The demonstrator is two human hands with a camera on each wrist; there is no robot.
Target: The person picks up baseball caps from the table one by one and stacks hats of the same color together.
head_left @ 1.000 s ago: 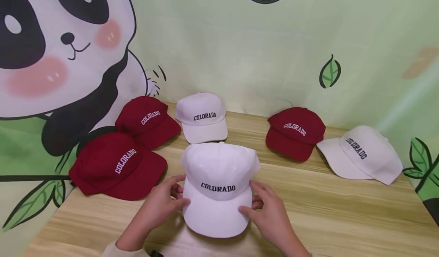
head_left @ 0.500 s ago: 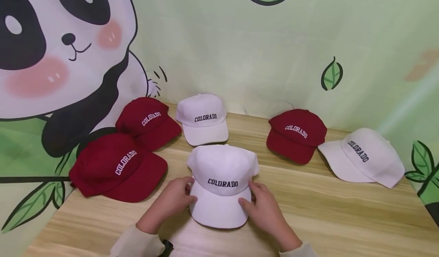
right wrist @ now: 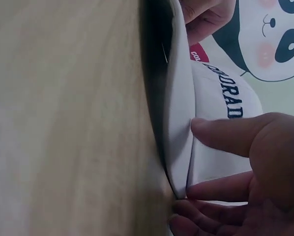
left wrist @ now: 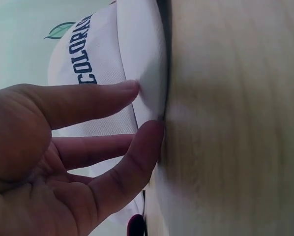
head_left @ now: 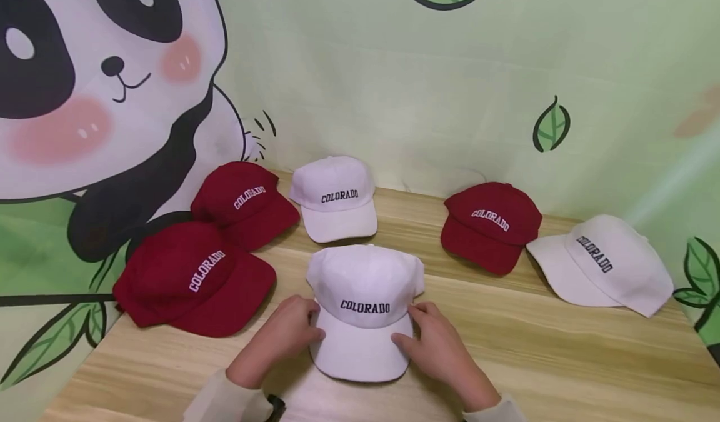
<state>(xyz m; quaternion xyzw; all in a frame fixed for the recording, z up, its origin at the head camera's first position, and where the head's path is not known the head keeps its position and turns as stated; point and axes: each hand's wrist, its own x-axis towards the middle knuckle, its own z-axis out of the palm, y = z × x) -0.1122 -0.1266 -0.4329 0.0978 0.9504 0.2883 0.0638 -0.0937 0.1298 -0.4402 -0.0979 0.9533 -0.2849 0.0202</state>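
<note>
A white baseball cap (head_left: pixel 364 287) with dark COLORADO lettering sits at the front middle of the table, its brim toward me. My left hand (head_left: pixel 281 334) pinches the left side of the brim; in the left wrist view its thumb lies on the brim top (left wrist: pixel 149 54) and a fingertip is at the brim's lower edge, close to the wood. On the opposite side my right hand (head_left: pixel 441 350) pinches the brim. Its thumb presses the upper face in the right wrist view, with fingertips tucked around the corner of the brim (right wrist: pixel 179 142). A dark gap shows under the brim there.
Two dark red caps, one in front (head_left: pixel 185 278) and one behind (head_left: pixel 244 203), overlap at the left. A white cap (head_left: pixel 334 197) stands behind the middle one. Another red cap (head_left: pixel 492 225) and a white cap (head_left: pixel 604 262) sit at the right on the wooden table (head_left: pixel 562 359).
Both hands brought the white cap a little away from me and down onto the table, and it shifted slightly right. Over the last half second cap and hands have barely moved.
</note>
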